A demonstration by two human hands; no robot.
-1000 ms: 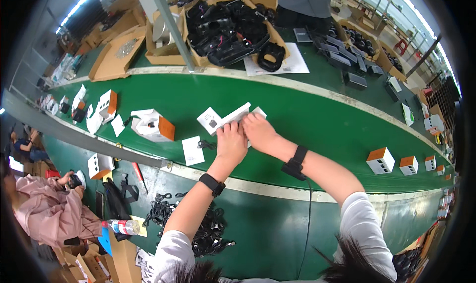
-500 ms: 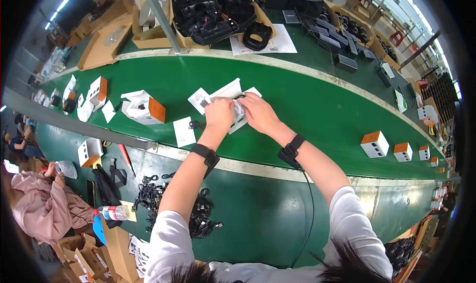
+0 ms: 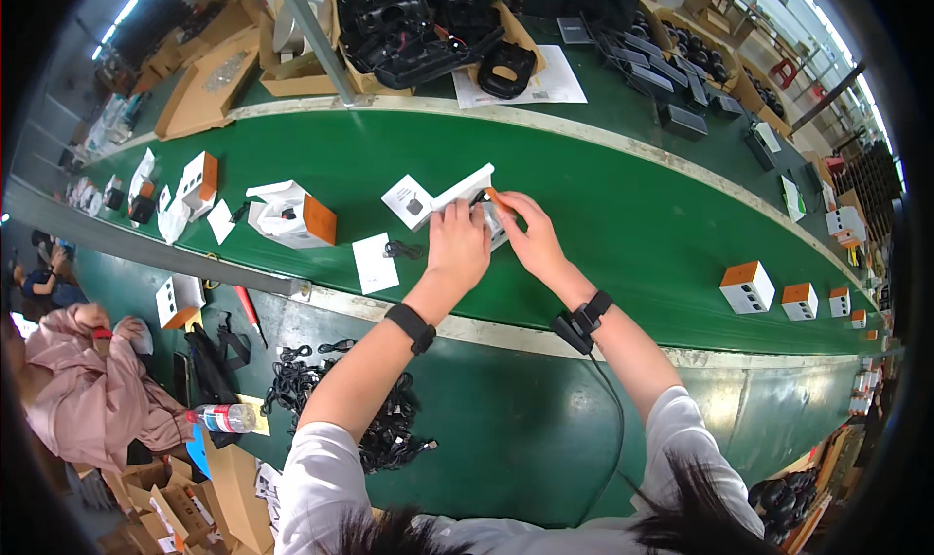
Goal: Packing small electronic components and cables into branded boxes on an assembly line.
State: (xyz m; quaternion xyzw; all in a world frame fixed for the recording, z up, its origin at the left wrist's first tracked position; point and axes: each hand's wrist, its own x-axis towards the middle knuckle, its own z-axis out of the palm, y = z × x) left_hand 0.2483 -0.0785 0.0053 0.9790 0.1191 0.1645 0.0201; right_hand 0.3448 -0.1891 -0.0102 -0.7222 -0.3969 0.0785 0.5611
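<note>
A small white and orange box point(image 3: 469, 185) stands on the green belt between my hands, its white lid flap up. My left hand point(image 3: 459, 248) lies over the box's near left side with its fingers bent down onto it; part of the box is hidden beneath. My right hand point(image 3: 530, 239) pinches an orange edge of the box at its right, thumb and fingers closed. Inside, something dark shows, too small to name. Left of the box lie a printed white leaflet point(image 3: 407, 201), a white sheet point(image 3: 374, 265) and a coiled black cable point(image 3: 403, 250).
An open box point(image 3: 292, 216) stands further left, with more boxes and papers beyond. Several closed boxes point(image 3: 747, 288) stand at right. A heap of black cables point(image 3: 394, 424) lies on the near table beside a bottle point(image 3: 226, 418). A person in a pink top point(image 3: 97, 390) sits at left.
The boxes and papers on the belt have shifted slightly right. My left hand has come down over the box, and my right hand has moved right to its orange edge.
</note>
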